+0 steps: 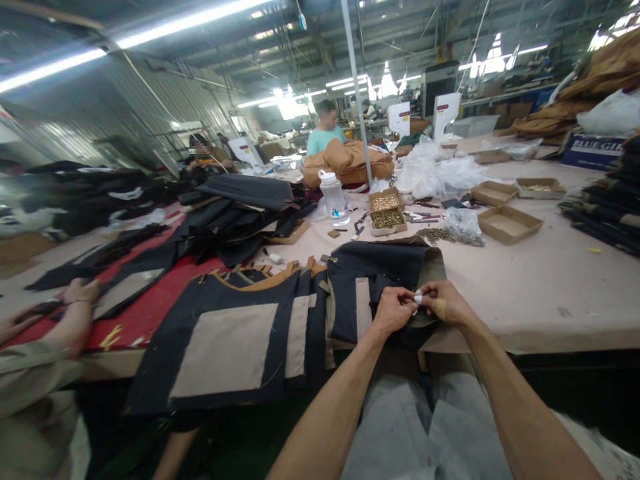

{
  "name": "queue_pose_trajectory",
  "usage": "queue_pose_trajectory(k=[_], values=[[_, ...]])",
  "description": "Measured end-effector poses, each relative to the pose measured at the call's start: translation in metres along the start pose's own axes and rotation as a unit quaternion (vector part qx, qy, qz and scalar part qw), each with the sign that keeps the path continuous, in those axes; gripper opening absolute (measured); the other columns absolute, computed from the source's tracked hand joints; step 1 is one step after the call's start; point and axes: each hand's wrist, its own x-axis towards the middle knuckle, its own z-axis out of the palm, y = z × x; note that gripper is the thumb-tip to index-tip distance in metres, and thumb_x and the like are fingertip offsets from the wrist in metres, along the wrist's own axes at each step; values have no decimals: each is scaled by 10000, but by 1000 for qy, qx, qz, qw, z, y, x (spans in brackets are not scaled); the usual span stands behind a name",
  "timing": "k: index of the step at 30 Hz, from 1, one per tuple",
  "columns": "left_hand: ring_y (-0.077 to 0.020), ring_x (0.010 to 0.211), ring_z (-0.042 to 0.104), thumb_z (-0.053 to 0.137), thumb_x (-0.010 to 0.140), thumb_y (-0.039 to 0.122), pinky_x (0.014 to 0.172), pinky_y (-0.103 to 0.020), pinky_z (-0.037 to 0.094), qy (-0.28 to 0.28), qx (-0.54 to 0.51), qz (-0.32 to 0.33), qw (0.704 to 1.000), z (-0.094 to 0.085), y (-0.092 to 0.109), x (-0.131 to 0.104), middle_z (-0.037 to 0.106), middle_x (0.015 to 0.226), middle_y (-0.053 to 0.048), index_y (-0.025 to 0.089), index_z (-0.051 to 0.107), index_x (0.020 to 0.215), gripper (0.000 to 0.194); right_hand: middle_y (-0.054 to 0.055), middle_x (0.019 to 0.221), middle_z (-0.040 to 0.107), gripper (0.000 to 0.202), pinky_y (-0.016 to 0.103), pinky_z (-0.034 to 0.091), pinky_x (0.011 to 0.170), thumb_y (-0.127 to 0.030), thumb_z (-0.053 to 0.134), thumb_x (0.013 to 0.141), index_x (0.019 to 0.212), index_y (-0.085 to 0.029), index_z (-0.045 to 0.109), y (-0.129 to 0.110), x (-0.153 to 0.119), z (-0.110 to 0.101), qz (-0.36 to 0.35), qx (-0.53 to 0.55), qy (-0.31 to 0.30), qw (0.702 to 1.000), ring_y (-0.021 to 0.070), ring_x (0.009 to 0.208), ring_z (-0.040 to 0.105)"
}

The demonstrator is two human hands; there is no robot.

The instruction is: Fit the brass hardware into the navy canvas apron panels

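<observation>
My left hand [395, 309] and my right hand [443, 300] meet over a dark garment piece [387, 260] at the table's front edge. Both are closed in a pinch, fingertips almost touching. A small white bit [418, 298] shows at the fingertips; whether it is tape on a finger or a loose piece, I cannot tell. Under my right hand the fabric's olive-lined edge [434, 265] is visible. Just left of my hands lie several overlapping dark panels with beige patches [225, 347], hanging over the edge.
Cardboard trays of brass-coloured hardware [388, 219], a plastic bag of metal parts [464, 225] and a clear water bottle [334, 197] stand beyond. Two cardboard trays [510, 224] sit to the right. A co-worker's hand [80, 293] rests near dark cloth at left. A pole [357, 93] rises behind.
</observation>
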Motion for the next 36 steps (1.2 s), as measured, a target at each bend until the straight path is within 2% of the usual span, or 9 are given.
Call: queue_pose_trajectory(k=[2,5,8,12,15,18,22,27,36], values=[[-160,710,650,680,779,220,651,-247,491,-3,52,-7,999,1,7,-4,739,813,-42,167,773,1096,334,30,568,652,195,202,351,422,-288,657,787,879,-124,709,-2,5,3,19,-39,-8,999,141,454,580],[-216,828,692,673,795,218,784,-302,526,26,147,9,989,4,23,-10,761,918,-70,218,656,1344,549,36,644,697,297,223,399,464,-233,559,836,1058,-136,731,-5,8,4,-13,-66,-38,997,159,495,615],[-292,909,706,701,753,191,860,-372,520,60,262,1,963,7,37,-14,755,1005,-143,191,501,1491,765,26,708,724,414,250,446,547,-208,554,838,1216,-204,725,-10,4,4,-57,-112,-10,992,183,583,646],[-310,940,707,614,852,211,904,-396,498,84,327,-17,941,0,39,-13,746,980,-181,182,688,1283,438,44,804,749,325,292,448,653,-273,624,849,1132,-301,782,-19,-5,8,-47,-256,50,964,235,740,683],[-287,952,710,566,900,226,920,-373,502,84,291,0,953,-11,30,-13,762,955,-150,199,781,1066,273,60,856,755,278,321,422,651,-384,647,868,1104,-359,792,-26,-11,15,-16,-337,59,940,267,781,689],[-240,999,712,590,877,173,957,-327,502,100,222,31,969,-19,19,-14,774,1051,-93,225,782,1081,285,86,873,752,300,341,403,645,-449,694,844,1119,-380,789,-30,-14,22,-22,-385,52,921,290,777,684],[-214,998,713,632,862,171,956,-318,507,146,161,26,976,-20,7,-15,775,1066,-70,220,783,1069,261,96,918,727,268,333,402,674,-309,672,859,1088,-364,800,-24,-15,28,-92,-402,44,910,265,799,667],[-177,806,702,678,808,176,785,-293,522,160,83,2,984,-16,-3,-9,776,895,-47,195,792,910,153,49,945,662,281,294,432,745,-191,628,847,1041,-314,789,-2,-19,24,-204,-302,27,931,212,875,629],[-104,587,566,740,701,207,554,-209,451,158,-137,-45,977,-16,0,-3,672,675,-22,130,746,751,93,23,880,615,150,268,423,686,-167,574,805,920,-220,655,12,-18,20,-235,-188,51,952,175,765,560]])
